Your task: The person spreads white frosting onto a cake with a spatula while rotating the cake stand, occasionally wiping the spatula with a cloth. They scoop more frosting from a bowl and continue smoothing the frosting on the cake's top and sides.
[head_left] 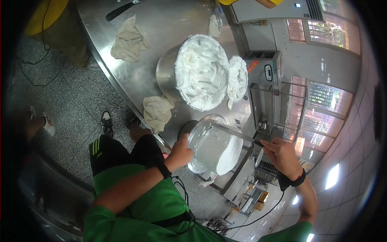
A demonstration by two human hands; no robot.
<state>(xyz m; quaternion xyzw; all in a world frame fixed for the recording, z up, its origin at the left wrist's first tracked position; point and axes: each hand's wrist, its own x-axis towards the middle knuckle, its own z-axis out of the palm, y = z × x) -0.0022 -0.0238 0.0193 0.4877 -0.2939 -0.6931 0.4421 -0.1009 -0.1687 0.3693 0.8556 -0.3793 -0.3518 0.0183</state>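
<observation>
A cake coated in white cream [217, 149] sits on a round metal cake turntable [196, 161], and appears sideways in the tilted head view. At the turntable's rim, my left hand [180, 155] has its fingers closed on the edge. My right hand [283, 156] is closed around the dark handle of a long icing spatula [236, 132]. The spatula's metal blade stretches across the cake's creamed surface. Below that handle is a pale shiny piece [259, 157] that I cannot make out.
Beside the cake stands a large metal bowl [166, 72] heaped with whipped cream [203, 72]. Close by is a smaller cream-covered container [238, 78]. Cloths [157, 113] and a black-handled tool [119, 11] lie on the steel table [159, 26]. Another person [60, 32] stands at its edge.
</observation>
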